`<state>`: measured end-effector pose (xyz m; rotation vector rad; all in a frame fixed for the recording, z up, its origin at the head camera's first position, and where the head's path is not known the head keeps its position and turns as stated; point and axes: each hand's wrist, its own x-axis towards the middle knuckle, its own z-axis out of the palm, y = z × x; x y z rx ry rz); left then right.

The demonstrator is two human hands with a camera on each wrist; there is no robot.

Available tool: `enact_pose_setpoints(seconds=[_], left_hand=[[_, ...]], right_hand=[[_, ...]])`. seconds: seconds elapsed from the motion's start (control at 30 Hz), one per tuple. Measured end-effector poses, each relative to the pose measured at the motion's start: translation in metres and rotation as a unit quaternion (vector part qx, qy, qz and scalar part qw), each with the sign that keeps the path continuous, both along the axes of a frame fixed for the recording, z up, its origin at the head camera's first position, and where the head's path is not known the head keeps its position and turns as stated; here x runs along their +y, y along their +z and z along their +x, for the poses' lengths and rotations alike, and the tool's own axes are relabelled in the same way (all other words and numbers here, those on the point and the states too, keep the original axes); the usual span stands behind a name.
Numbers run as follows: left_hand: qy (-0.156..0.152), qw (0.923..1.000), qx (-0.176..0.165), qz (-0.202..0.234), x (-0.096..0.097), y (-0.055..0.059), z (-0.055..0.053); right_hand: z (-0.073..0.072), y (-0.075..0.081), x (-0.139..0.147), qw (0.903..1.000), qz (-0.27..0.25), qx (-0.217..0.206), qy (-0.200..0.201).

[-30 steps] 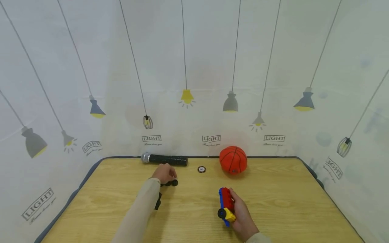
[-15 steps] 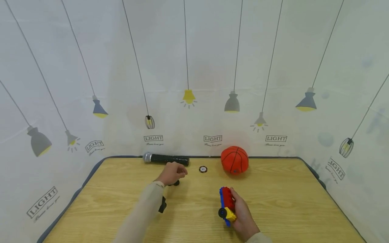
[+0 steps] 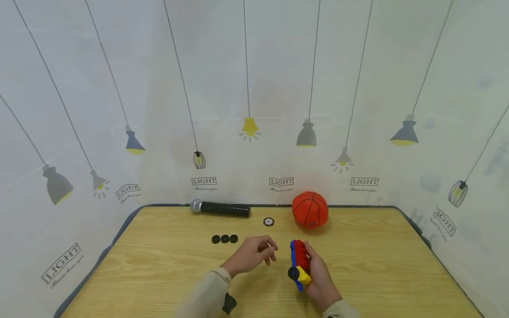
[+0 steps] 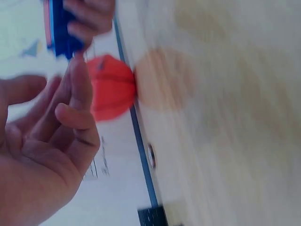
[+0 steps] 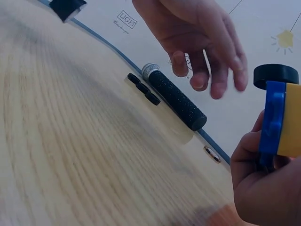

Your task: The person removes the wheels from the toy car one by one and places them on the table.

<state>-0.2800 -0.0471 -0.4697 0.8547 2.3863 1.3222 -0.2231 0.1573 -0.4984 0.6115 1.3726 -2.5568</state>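
Note:
My right hand grips a toy car of building bricks, red and blue with a yellow part. One black wheel sits on the car, beside the yellow part. My left hand is in front of the car, just to its left, with fingers loosely bent and nothing in them. In the left wrist view its fingertips overlap the lower end of the blue bricks. Three black wheels lie in a row on the table, behind and left of my left hand.
A microphone lies along the back edge of the wooden table. Right of it are a round chip and a red basketball-patterned ball. A white curtain printed with lamps surrounds the table.
My left hand has left the row of black wheels and come right and nearer, towards the toy car. The wheels now show fully. My right hand keeps its grip, nearly still.

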Motion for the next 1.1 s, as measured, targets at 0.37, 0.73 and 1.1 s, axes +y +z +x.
enact_pose_setpoints(seconds=[0.37,0.73,1.1], left_hand=[[-0.009,0.9887,-0.077,0.128,0.028,-0.009,0.036],[0.005,0.9786,-0.106,0.176,0.037,-0.013,0.050],[-0.018,0.9771,-0.132,0.166,0.041,-0.017,0.050]], right_hand=[[-0.008,0.009,0.000,0.9992,-0.007,0.038,0.012],[-0.012,0.010,0.000,0.9990,0.008,0.041,0.012],[-0.009,0.008,-0.004,0.9975,0.004,0.068,0.019]])
